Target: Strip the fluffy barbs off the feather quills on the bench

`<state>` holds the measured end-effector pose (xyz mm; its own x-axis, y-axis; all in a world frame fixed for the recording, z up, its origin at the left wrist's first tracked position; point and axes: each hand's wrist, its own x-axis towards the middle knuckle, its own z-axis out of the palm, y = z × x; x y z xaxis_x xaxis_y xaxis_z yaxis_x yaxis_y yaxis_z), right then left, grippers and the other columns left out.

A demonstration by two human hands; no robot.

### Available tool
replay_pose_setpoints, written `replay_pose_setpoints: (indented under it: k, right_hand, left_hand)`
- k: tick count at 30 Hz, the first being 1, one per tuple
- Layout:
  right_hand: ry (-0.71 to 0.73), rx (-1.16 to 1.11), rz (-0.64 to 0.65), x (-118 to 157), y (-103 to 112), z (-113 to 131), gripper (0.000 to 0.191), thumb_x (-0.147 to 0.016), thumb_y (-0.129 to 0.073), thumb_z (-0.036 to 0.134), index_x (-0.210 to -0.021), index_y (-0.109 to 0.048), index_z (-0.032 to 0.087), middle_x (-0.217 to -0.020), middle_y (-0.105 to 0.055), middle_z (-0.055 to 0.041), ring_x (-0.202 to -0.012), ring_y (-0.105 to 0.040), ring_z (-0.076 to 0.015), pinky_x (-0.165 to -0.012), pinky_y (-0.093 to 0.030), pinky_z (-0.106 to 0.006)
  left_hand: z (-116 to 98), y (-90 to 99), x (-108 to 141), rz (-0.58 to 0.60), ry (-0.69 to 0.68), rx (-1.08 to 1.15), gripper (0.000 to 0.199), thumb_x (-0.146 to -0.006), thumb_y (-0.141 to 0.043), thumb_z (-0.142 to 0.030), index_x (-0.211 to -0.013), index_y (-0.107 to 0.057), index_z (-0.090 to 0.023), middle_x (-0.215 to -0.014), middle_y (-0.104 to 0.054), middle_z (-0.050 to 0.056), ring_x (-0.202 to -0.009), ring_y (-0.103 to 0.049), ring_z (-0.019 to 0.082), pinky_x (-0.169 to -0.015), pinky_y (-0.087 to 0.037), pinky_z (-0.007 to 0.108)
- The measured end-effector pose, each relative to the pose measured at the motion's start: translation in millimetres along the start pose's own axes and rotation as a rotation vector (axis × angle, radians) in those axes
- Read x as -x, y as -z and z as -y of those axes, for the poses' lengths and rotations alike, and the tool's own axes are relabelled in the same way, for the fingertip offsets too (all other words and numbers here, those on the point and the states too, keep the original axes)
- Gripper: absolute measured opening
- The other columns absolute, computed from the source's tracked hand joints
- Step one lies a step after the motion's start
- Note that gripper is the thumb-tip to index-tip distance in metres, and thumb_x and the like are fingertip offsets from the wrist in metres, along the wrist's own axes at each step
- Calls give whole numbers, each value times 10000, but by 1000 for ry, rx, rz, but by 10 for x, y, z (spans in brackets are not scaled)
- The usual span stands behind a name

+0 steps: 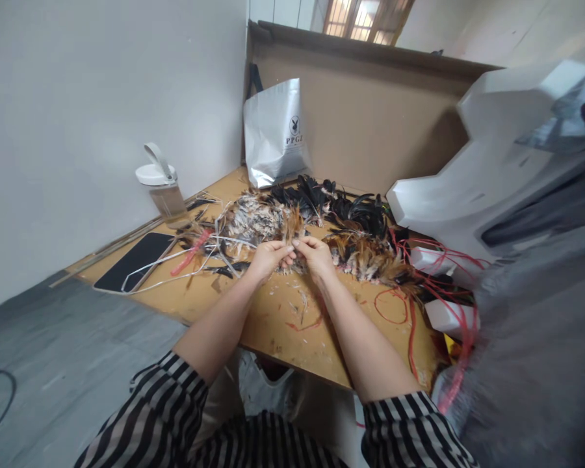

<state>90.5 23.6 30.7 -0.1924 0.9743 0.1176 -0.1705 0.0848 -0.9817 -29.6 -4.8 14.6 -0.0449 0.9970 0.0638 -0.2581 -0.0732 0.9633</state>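
Striped sleeves [151, 416] show nearest, well this side of the fingers. Above the counter [268, 331], the left hand [270, 257] and right hand [318, 257] almost meet, fingers of both pinched on a brown feather tuft [291, 223]. Just left of them is a pale feather heap [253, 221]; brown feather bundles [370, 261] lie right, black feathers [361, 211] beyond, a phone [135, 261] farther left.
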Motion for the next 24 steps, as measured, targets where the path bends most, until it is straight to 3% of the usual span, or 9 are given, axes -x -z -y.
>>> replay_pose_setpoints:
  k: [5, 8, 11, 14, 17, 20, 24]
  right_hand:
    - [-88, -38, 35, -9, -2, -28, 264, -559, -678, 392, -653, -588, 163, -450, -451, 60, -388, -343, -51, -398, -230, -195]
    - [-56, 42, 15, -50, 57, -37, 283, -578, -652, 406, -723, -621, 165, -467, -477, 53, -398, -356, -60, -408, -246, -200]
    - [56, 252, -22, -105, 155, -68, 259, -589, -629, 384, -706, -644, 153, -534, -550, 25, -450, -408, -73, -466, -311, -210]
    - [110, 538, 33, -129, 227, -110, 214, -601, -603, 358, -644, -649, 153, -568, -587, 3, -496, -452, -92, -506, -339, -218]
    - [136, 785, 65, -96, 224, -127, 202, -636, -560, 354, -622, -650, 173, -535, -576, 1, -482, -449, -100, -484, -315, -219]
    - [164, 975, 15, -43, 175, -125, 187, -637, -563, 364, -599, -640, 198, -517, -564, -1, -465, -432, -100, -470, -279, -225]
    - [190, 1047, -47, -27, 138, -169, 146, -595, -606, 349, -552, -621, 211, -506, -551, -15, -472, -422, -107, -470, -248, -235]
  left_hand:
    - [2, 4, 0, 10, -9, -5, 236, -629, -660, -341, -625, -625, -107, -505, -575, 22, -419, -480, 65, -421, -347, 186]
    - [-6, 31, -19, -64, -15, 45, 231, -623, -668, -332, -629, -618, -107, -524, -575, 18, -429, -477, 56, -422, -340, 177]
    - [-20, 76, -46, -167, -36, 167, 224, -609, -681, -314, -670, -617, -108, -602, -601, 25, -467, -486, 43, -434, -340, 160]
    - [-19, 110, -63, -204, -54, 243, 236, -596, -691, -307, -702, -619, -109, -635, -609, 28, -490, -491, 39, -447, -348, 153]
    - [-9, 108, -59, -199, -43, 248, 241, -594, -691, -307, -711, -620, -108, -640, -613, 32, -495, -494, 41, -448, -352, 150]
    - [-11, 78, -38, -182, -29, 227, 240, -604, -685, -315, -698, -616, -105, -648, -621, 41, -488, -495, 41, -442, -350, 150]
    - [-20, 33, -10, -103, 37, 204, 242, -605, -691, -305, -691, -614, -92, -684, -643, 69, -516, -540, 59, -463, -380, 155]
